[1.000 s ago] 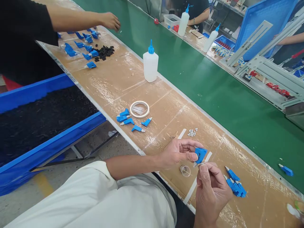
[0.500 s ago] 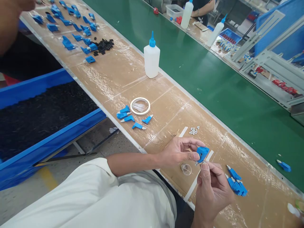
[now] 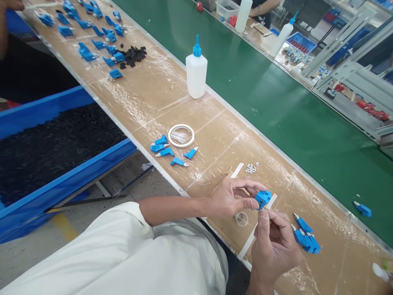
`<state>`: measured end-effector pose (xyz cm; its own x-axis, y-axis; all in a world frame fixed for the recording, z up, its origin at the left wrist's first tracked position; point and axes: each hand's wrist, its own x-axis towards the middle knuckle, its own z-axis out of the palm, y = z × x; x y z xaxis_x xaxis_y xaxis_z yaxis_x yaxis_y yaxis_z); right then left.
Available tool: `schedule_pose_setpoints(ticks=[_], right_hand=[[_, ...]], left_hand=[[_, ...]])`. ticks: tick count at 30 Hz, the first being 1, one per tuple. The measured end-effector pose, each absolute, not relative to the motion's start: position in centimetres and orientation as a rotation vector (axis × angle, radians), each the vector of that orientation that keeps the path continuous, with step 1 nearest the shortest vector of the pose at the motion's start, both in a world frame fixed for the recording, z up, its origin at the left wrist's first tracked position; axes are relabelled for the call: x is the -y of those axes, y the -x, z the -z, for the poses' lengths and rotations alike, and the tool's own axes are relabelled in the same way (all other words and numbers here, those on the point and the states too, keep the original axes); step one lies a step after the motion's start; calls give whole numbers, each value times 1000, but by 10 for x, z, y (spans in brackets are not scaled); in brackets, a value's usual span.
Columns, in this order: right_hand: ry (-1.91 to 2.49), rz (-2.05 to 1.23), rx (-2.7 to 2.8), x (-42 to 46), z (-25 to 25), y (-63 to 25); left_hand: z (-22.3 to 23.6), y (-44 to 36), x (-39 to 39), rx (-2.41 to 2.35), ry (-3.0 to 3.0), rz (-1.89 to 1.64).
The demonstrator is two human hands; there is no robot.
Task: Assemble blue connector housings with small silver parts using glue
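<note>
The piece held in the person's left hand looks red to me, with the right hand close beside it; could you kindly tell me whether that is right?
Not quite: the head view shows that the piece held in the left hand is blue, not red. The right hand is indeed close beside it.

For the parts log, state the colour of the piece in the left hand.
Blue; the head view shows the piece in the left hand best.

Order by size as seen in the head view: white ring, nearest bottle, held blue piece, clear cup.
1. Nearest bottle
2. White ring
3. Held blue piece and clear cup: too alike to rank; fingers partly cover the piece.
</note>
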<state>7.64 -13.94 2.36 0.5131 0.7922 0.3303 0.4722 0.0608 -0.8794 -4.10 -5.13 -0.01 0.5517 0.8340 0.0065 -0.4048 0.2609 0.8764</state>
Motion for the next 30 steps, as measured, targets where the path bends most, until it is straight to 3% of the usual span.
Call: schedule_pose_setpoints(ticks=[18,30], right_hand=[[1600,-520,1099,142,-23,-79],[1336,-1190,787,127,-28,-114]], left_hand=[[11,45,46,-514,-1257,-944],[-2,41,45,-413,-931,-661]])
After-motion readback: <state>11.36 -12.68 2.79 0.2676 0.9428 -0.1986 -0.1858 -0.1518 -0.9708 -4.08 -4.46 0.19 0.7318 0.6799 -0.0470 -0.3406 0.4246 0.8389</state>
